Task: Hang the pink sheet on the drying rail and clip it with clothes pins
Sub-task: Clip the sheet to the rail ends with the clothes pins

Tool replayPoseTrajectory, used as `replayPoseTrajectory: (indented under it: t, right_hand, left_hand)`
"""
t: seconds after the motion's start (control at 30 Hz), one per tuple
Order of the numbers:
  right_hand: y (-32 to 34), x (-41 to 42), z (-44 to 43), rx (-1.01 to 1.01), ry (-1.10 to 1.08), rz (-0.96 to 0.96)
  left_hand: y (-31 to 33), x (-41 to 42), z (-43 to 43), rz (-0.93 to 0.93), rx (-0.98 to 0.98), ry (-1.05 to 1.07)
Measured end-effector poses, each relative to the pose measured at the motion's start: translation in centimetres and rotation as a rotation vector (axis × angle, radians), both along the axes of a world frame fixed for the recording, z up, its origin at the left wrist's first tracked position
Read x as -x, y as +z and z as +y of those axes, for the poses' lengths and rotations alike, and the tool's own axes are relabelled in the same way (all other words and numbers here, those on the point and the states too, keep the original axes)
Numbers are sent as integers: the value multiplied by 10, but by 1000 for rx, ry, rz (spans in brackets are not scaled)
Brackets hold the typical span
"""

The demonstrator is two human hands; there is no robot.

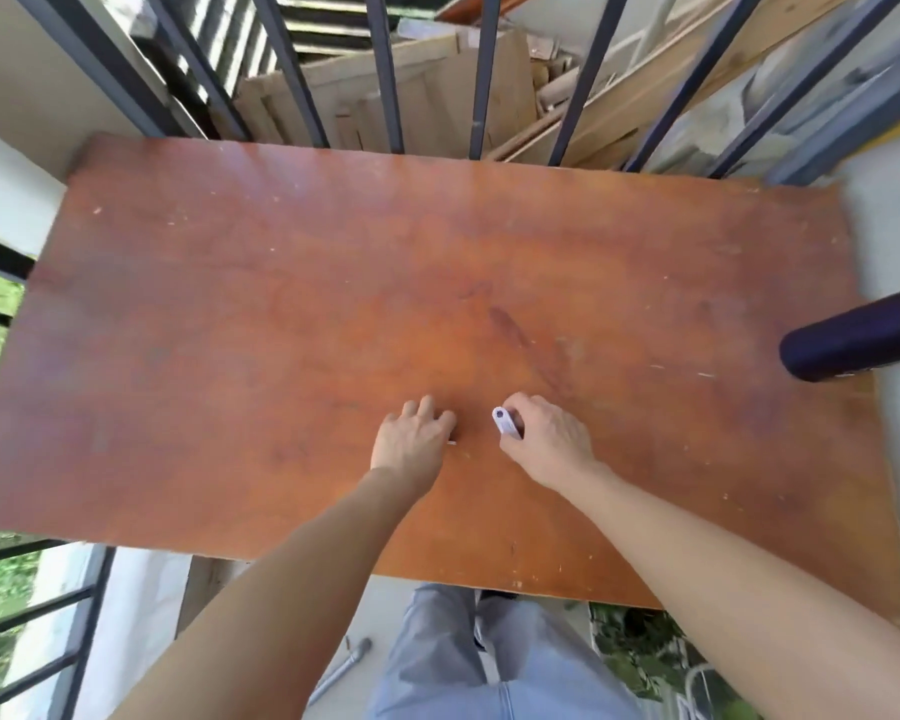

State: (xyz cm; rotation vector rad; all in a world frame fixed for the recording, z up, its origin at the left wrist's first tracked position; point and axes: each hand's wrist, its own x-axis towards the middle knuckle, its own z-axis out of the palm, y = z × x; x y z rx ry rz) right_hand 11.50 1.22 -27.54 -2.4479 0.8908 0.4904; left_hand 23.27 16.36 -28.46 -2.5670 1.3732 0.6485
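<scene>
The right hand (546, 441) has its fingers curled closed around one white clothes pin (506, 423), whose rounded end sticks out at about ten o'clock from the knuckles. The left hand (414, 433) lies knuckles-up with its fingers bent down onto the board; a thin white sliver shows at its three o'clock edge, too small to identify, so whether it grips anything cannot be told. The two hands sit near each other, apart, a little below the middle of one reddish-brown wooden board (333, 283). One dark cylindrical object (853, 345) lies at the board's three o'clock edge. Dark metal railing bars (385, 70) stand at twelve o'clock, with stacked lumber (437, 85) behind them. The pink sheet is not in view.
</scene>
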Motion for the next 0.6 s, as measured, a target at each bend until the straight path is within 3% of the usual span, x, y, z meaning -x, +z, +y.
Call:
replayPoseTrajectory:
  t: [0.13,0.3,0.6]
  right_hand:
    - [1,0,2,-15,26,-28]
    - [21,-8,2,-28,101,-61]
    - [59,-41,71,-148,649,-54]
  left_hand:
    - [5,-4,10,21,36,56]
    - [31,-3,47,185,95,330]
    - [68,87,176,176,78,860]
